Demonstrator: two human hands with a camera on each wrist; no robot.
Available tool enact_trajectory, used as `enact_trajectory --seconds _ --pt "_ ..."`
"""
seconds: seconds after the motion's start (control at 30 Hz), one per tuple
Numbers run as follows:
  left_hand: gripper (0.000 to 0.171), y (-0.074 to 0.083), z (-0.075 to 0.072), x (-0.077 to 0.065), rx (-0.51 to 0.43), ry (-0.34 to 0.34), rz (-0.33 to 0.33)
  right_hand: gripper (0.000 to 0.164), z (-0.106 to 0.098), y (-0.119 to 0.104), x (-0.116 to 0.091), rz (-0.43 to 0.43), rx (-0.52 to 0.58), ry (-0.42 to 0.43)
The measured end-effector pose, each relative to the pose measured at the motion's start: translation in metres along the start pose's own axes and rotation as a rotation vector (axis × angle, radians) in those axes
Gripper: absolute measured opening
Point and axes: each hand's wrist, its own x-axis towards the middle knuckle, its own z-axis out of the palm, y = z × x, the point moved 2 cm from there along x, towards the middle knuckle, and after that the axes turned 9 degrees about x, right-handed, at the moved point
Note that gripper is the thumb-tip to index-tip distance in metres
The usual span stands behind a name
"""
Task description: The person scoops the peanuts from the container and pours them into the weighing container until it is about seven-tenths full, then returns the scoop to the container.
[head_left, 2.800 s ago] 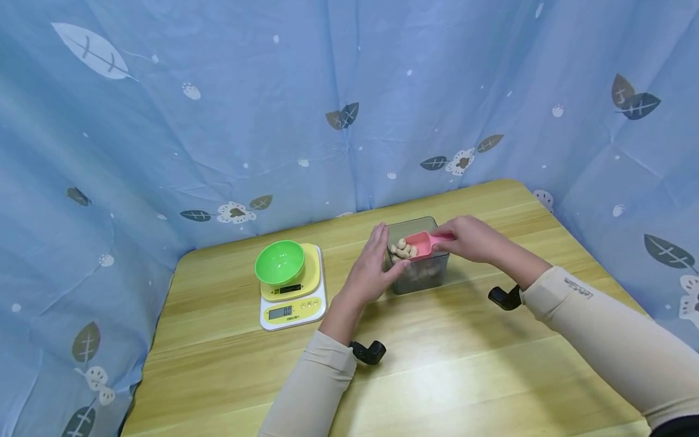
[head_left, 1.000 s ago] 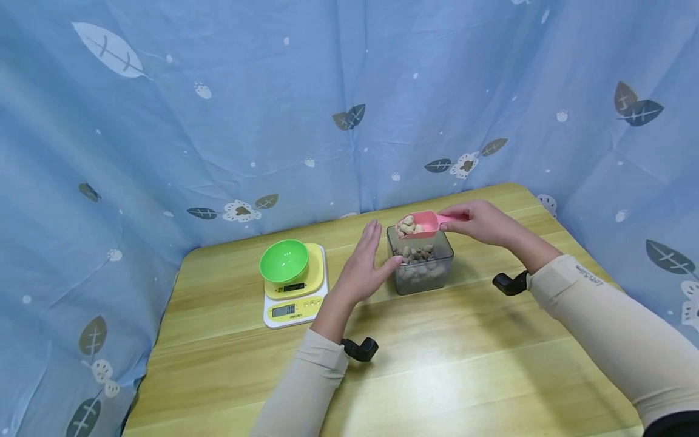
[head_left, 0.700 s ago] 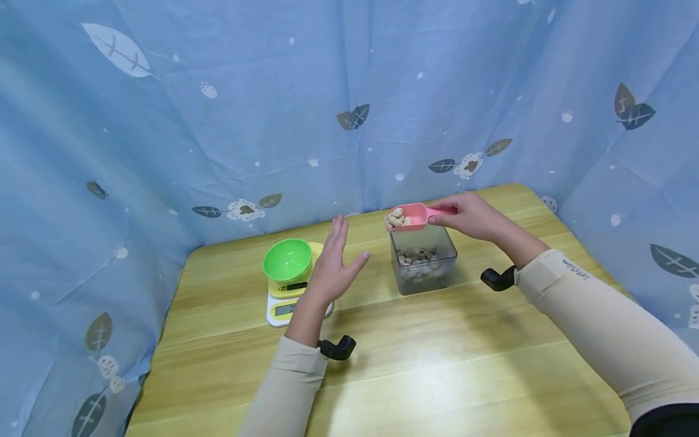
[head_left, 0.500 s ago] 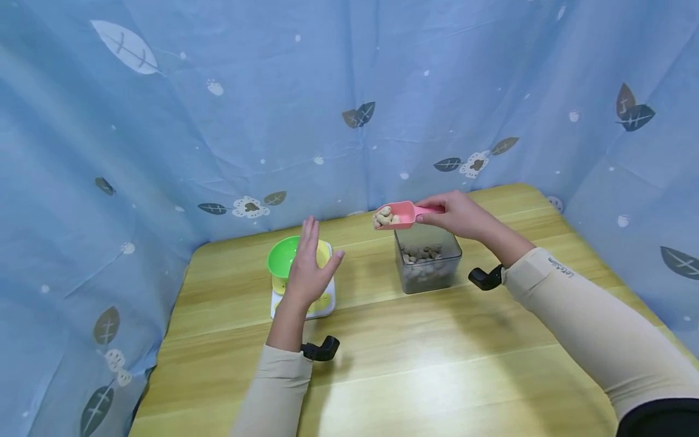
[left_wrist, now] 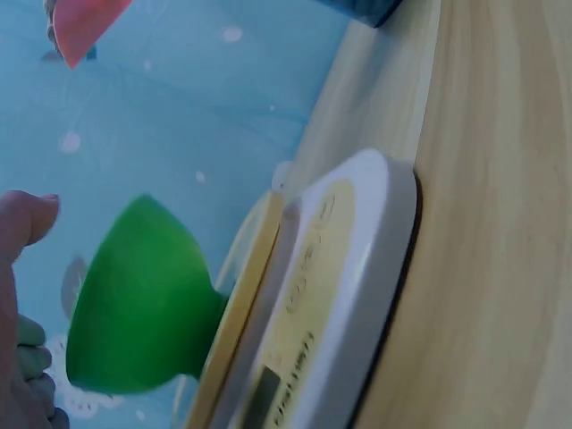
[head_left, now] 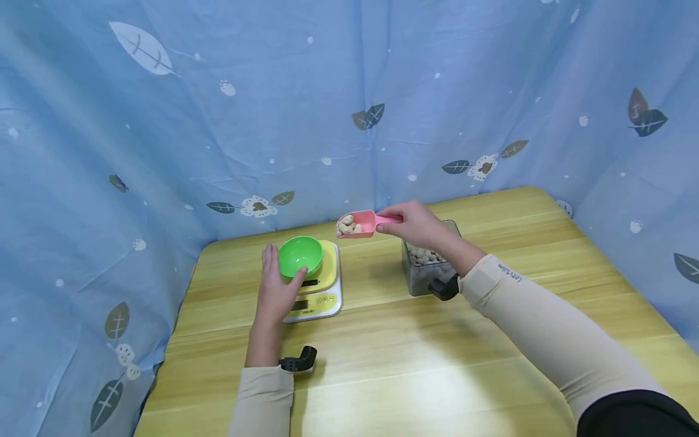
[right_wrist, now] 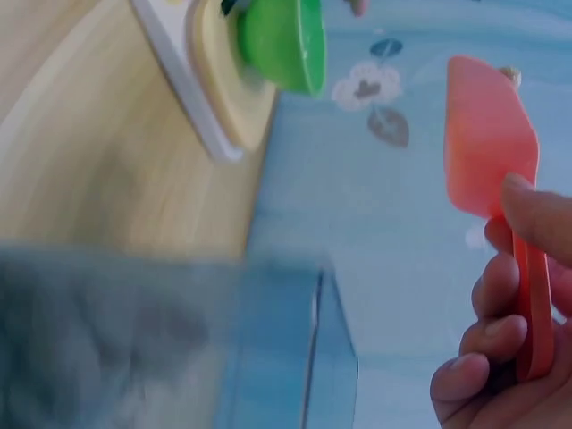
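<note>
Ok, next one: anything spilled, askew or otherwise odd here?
Nothing stands out: the green bowl sits upright on the scale, peanuts lie within the pink scoop, and I see no spill on the visible table.

Printed in dark letters on the right sleeve [head_left: 546, 337], near the cuff: "LetsSlim". Stamped along the front panel of the yellow-and-white kitchen scale [head_left: 329, 273]: a short dark word, too blurred to spell out. Drawn on the scale's buttons [head_left: 325, 300]: tiny signs, beyond making out. Shown on the display [head_left: 300, 305]: dark marks, too small to read as numbers.
</note>
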Motion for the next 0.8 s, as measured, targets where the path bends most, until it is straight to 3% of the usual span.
enact_trajectory --seconds 0.2,0.5,0.8 --pt "0.104 -0.014 0.008 0.001 -0.025 -0.049 -0.068 0.039 0.025 -0.008 0.009 0.028 0.001 0.015" --pt "0.104 -0.021 0.012 0.001 -0.053 -0.039 -0.13 0.032 0.062 -0.02 0.017 0.013 0.002 0.03" --pt "0.103 -0.019 0.014 0.001 -0.068 -0.026 -0.116 0.036 0.096 -0.017 0.026 0.078 0.0 0.046"
